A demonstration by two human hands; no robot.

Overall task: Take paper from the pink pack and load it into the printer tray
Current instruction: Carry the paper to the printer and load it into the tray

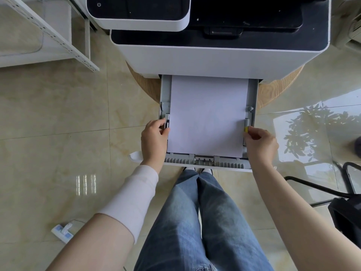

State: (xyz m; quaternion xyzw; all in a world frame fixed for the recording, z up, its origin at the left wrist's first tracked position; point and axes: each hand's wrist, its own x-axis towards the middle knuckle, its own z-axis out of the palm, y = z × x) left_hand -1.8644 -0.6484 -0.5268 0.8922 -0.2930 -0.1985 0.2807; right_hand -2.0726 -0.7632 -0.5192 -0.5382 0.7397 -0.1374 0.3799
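White paper (207, 116) lies in the tray (207, 163) between fingers (163, 124) pinching side guides (246, 126).

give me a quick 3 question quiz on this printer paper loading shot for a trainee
1. True or false: the printer tray is pulled out with white paper lying in it.
2. What colour is the guide tab at the right hand? A. blue B. yellow C. red
3. Where is the left hand?

Key:
1. True
2. B
3. At the left side guide, beside the paper's edge.
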